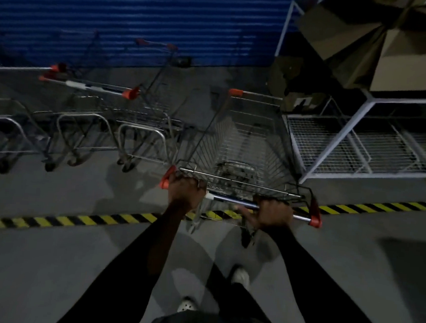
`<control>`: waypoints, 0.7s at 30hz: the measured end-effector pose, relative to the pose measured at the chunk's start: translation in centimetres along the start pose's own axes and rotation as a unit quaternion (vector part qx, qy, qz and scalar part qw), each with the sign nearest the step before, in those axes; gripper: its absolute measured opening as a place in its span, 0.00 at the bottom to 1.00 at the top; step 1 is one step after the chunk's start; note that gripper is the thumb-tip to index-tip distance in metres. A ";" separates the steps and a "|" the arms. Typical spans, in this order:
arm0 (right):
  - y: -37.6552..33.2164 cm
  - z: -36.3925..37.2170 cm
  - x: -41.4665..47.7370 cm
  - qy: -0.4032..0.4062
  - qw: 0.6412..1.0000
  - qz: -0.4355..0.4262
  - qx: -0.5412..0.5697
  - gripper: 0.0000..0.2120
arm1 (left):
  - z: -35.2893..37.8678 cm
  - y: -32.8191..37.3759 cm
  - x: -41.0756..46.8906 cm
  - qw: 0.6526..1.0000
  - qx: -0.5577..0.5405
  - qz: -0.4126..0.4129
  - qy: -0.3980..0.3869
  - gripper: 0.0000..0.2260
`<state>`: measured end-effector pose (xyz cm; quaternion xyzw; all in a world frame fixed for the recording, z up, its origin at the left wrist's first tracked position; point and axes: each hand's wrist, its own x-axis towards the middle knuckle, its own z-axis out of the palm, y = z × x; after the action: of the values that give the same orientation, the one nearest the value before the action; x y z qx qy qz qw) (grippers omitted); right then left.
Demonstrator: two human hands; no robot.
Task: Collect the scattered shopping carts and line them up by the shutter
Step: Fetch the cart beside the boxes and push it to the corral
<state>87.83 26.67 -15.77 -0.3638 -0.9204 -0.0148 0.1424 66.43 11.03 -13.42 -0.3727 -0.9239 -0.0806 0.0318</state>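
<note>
Clasps the handle bar of the wire cart, left grip and right grip both curled round it, right of the parked row, short of the far shutter; probably stiff, light, free-rolling, best steered from the bar ends.

Upright wire cart beside parked carts, facing blue shutter.

Four shopping carts, two hands, one white rack, one shutter.

Head-worn view, down over cart
</note>
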 end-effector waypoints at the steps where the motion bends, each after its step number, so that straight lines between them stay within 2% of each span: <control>1: 0.9 0.4 1.4 0.032 0.999 -0.004 -0.009 0.35 | 0.5 0.7 1.4 1.000 0.012 -0.001 -0.005 0.23; 3: 2.4 0.3 4.7 0.005 1.000 -0.016 -0.012 0.39 | 1.6 2.1 4.2 1.000 0.025 -0.001 -0.006 0.22; 6: 4.5 0.4 10.2 -0.007 0.999 -0.035 -0.024 0.40 | 2.3 4.2 8.6 0.999 0.021 -0.007 0.036 0.22; 9: 6.0 1.9 14.4 -0.037 0.998 -0.051 -0.022 0.41 | 2.9 5.5 12.3 0.999 0.018 0.003 0.042 0.21; 11: 6.6 3.0 17.7 -0.038 0.997 -0.052 -0.042 0.44 | 3.3 5.9 15.6 0.997 0.055 0.029 0.046 0.22; 12: 6.6 3.2 19.4 -0.063 0.996 -0.044 -0.052 0.46 | 3.9 5.9 17.5 0.998 0.055 0.031 0.026 0.22; 13: 6.5 3.4 21.1 -0.090 0.993 -0.040 -0.064 0.48 | 4.1 5.8 19.1 0.998 0.048 0.026 0.008 0.23; 16: 5.5 4.0 25.4 -0.122 0.990 -0.037 -0.061 0.53 | 5.5 4.9 23.6 1.000 -0.020 -0.010 0.018 0.24; 19: 4.1 4.5 29.3 -0.117 0.993 -0.023 -0.019 0.50 | 6.8 3.9 26.0 1.000 -0.001 -0.021 0.002 0.22; 21: 2.8 5.1 31.0 -0.115 0.993 -0.019 -0.003 0.48 | 6.9 4.4 26.5 0.997 -0.042 -0.067 -0.019 0.24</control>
<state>66.89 49.99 -12.36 -0.3457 -0.9375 0.0217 0.0337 50.40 33.44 -16.55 -0.3121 -0.9431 -0.1146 -0.0068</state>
